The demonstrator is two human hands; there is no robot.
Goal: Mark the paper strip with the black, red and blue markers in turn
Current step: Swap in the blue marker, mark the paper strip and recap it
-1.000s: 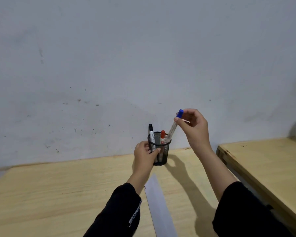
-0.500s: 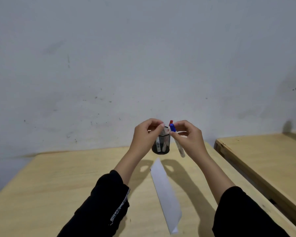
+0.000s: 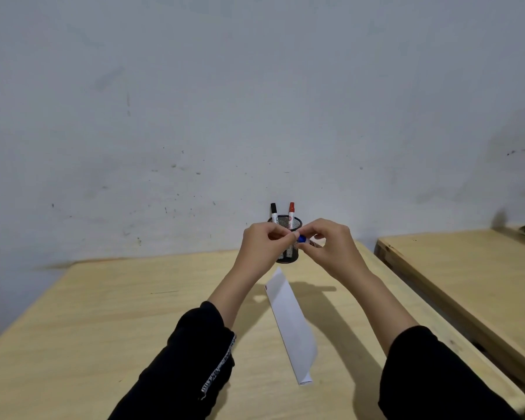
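Both hands meet above the table in front of a black mesh cup (image 3: 291, 256). My right hand (image 3: 331, 250) holds the blue marker (image 3: 305, 240) sideways by its white barrel. My left hand (image 3: 262, 247) pinches the marker's blue cap end. The black marker (image 3: 274, 212) and the red marker (image 3: 291, 211) stand upright in the cup, caps up. The white paper strip (image 3: 291, 322) lies flat on the table below my hands, with small dark marks near its far left edge.
The wooden table (image 3: 119, 313) ends at a grey wall. A second wooden table (image 3: 467, 268) stands to the right across a narrow gap, with some object at its far right corner.
My right hand lifted the blue marker out of the cup and brought it down level. My left hand let go of the cup and closed on the blue cap.
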